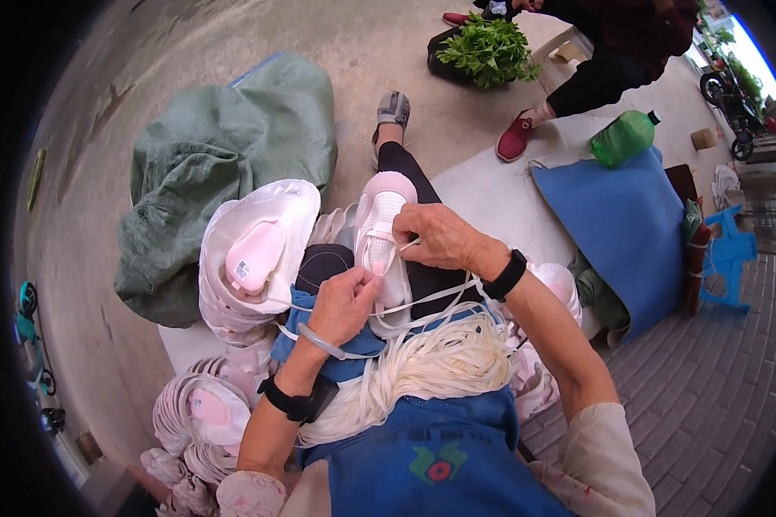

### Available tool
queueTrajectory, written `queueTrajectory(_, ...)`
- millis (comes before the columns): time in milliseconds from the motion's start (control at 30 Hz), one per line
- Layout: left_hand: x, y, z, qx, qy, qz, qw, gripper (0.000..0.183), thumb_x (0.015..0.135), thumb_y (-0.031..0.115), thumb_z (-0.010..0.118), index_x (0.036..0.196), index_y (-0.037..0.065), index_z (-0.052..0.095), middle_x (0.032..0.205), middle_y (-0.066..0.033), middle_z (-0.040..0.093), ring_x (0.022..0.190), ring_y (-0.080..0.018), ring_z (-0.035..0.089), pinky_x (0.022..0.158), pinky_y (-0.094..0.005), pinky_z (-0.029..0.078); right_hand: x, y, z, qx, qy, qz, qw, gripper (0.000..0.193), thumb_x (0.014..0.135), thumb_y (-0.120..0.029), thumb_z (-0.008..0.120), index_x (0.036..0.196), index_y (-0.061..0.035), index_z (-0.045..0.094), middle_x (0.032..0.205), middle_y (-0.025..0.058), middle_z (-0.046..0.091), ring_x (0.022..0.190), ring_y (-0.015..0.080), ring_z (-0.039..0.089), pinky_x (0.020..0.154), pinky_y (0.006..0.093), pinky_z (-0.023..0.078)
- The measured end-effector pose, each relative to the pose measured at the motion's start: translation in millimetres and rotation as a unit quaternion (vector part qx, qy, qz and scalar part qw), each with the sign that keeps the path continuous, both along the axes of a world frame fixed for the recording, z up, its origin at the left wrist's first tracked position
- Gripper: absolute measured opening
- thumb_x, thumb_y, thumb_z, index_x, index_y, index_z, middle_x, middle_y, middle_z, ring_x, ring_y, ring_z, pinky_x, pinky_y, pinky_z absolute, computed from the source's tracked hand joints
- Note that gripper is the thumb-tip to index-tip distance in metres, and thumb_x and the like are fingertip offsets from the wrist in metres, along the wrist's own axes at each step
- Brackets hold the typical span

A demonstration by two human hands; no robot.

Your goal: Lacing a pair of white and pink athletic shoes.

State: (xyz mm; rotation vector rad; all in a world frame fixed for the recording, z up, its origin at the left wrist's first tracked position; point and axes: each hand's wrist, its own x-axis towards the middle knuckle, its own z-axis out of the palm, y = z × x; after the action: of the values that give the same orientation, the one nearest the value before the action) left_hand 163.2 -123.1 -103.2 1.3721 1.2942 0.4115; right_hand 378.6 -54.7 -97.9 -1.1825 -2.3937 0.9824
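Note:
A pink and white shoe upper (388, 205) lies across my lap, toe pointing away from me. My right hand (440, 238) is closed at its right side, pinching a white shoelace (409, 245) at the eyelets. At the lower left of the lacing, my left hand (343, 303) is closed too, thumb and forefinger pinched on lace; the fingertips partly hide it. Loose lace ends trail over my wrists. A thick bundle of cream-white laces (440, 355) rests on my blue apron (405, 465).
Stacked pink and white uppers (259, 250) stand left, with more piles (207, 409) below. A green woven sack (233, 138) lies behind them. At right are a blue sheet (616, 233), a green bottle (622, 138) and a blue stool (727, 258). Another person (616, 52) sits beyond, near leafy greens (487, 52).

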Motion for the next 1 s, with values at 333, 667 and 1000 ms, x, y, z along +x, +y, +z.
queueTrajectory(333, 2, 9, -2, 0.031, -0.011, -0.016, 0.999, 0.029, 0.092, 0.024, 0.055, 0.079, -0.001, 0.06, 0.051, -0.0007, 0.049, 0.039, -0.0076, 0.046, 0.037, -0.0251, 0.035, 10, -2, -6, -0.023, 0.03, -0.033, 0.999, 0.014, 0.072, -0.007, 0.063, 0.085, -0.0015, 0.06, 0.082, 0.0171, 0.062, 0.08, 0.0336, 0.063, 0.071, 0.0379, 0.05)
queueTrajectory(667, -13, 1, 2, 0.095, 0.082, -0.029, 0.992, 0.034, 0.086, 0.027, 0.055, 0.07, -0.003, 0.059, 0.061, -0.0186, 0.055, 0.055, -0.0288, 0.056, 0.056, -0.0396, 0.043, -35, -35, -24, 0.107, -0.071, -0.175, 0.976, 0.02, 0.08, -0.015, 0.057, 0.093, -0.004, 0.046, 0.086, 0.0162, 0.054, 0.071, 0.0354, 0.061, 0.058, 0.0439, 0.05)
queueTrajectory(1000, -38, 8, 13, -0.094, 0.033, 0.011, 0.995, 0.028, 0.085, 0.023, 0.056, 0.061, 0.008, 0.053, 0.052, 0.0036, 0.043, 0.041, -0.0062, 0.035, 0.037, -0.0239, 0.028, -20, -43, -13, 0.006, 0.004, -0.169, 0.986, 0.023, 0.085, -0.021, 0.057, 0.091, -0.0008, 0.049, 0.084, 0.0223, 0.061, 0.076, 0.0404, 0.061, 0.067, 0.0481, 0.049)
